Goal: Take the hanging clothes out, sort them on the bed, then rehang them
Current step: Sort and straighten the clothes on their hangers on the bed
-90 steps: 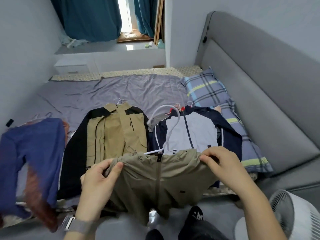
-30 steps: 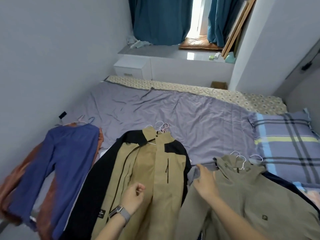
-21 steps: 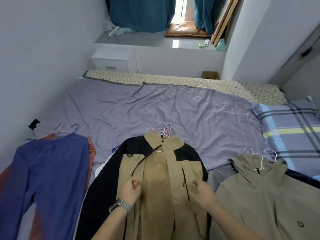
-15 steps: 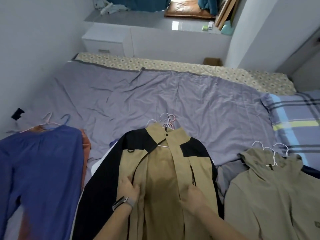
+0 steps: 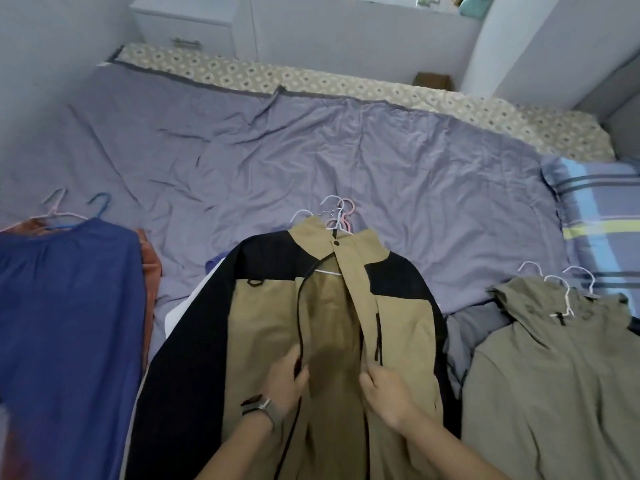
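Tan-and-black jacket (image 5: 332,334), lower centre: soft, limp, light; left hand (image 5: 285,379) and right hand (image 5: 384,386) pinch its front edges; lift by hanger.

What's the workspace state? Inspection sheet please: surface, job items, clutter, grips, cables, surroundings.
Surface: bed, wrinkled purple sheet.
Job's things: tan-and-black jacket in the middle on a stack of hangers; blue garment at left; olive hooded jacket at right, all lying flat.
Clutter: plaid pillow at right edge.
Grips: left hand and right hand each pinch a front edge of the tan jacket.
Cables: nothing seen.
Surroundings: white drawer unit beyond the bed.
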A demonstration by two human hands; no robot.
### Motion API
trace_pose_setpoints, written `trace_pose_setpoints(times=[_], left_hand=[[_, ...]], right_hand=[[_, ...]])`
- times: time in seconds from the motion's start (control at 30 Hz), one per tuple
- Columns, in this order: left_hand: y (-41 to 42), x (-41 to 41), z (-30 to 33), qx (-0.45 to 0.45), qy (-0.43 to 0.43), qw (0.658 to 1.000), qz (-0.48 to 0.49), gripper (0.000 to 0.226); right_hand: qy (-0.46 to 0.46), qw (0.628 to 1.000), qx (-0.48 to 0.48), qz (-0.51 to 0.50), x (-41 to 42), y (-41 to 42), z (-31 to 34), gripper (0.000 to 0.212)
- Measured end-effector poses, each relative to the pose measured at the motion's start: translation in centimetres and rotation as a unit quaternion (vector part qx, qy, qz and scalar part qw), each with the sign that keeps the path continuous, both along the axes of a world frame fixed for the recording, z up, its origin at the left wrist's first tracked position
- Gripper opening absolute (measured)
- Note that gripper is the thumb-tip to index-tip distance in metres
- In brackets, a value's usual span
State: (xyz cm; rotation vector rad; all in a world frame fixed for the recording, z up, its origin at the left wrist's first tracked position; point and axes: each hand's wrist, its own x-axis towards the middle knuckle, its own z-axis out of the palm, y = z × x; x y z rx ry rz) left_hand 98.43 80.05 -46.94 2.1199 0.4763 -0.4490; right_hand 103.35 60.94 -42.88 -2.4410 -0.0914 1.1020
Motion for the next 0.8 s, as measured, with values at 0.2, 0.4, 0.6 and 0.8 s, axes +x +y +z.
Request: trace_pose_setpoints(times=[0.2, 0.4, 0.6, 0.8], left_hand=[[-7.4, -1.5, 0.1, -0.008, -0.008, 0.991, -0.136, 0.073], [-0.4, -2.0, -2.1, -0.029, 0.110, 0.968, -0.224, 0.037], [6.2, 4.3, 0.2, 0.103, -0.137, 0.985, 0.025, 0.020], [5.9, 14.6, -0.7, 0.304, -0.057, 0.949, -0.063, 0.081]], right_hand=[[-0.014, 0.996, 0.083, 0.000, -1.1, 2.7, 2.7, 0.036], [0.092, 0.966, -0.036, 0.237, -1.4, 3.1, -1.0, 0.035], [-0.097, 0.973, -0.058, 0.202, 0.5, 2.0, -1.5, 0.030], [-0.105, 0.975, -0.062, 0.186, 0.7, -0.1, -1.2, 0.042]])
